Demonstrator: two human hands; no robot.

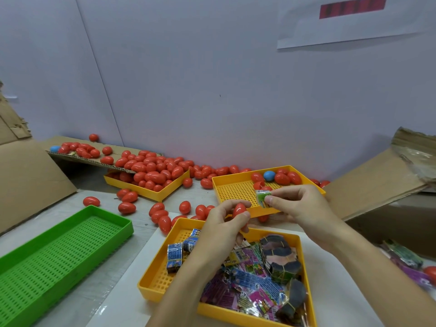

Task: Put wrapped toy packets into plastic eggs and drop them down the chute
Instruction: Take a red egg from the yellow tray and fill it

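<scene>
Packet tray (pixel 151 277) below both hands — left hand (pixel 221 223) gripping red egg (pixel 239 210), right hand (pixel 299 204) pinching green packet (pixel 262 197).

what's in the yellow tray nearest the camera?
The near yellow tray holds loose wrapped toy packets and banded bundles. The left hand and forearm cover part of it.

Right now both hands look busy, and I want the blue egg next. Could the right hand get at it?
Probably not yet: the right hand pinches a packet. The blue egg lies uncovered in the tray just beyond.
</scene>
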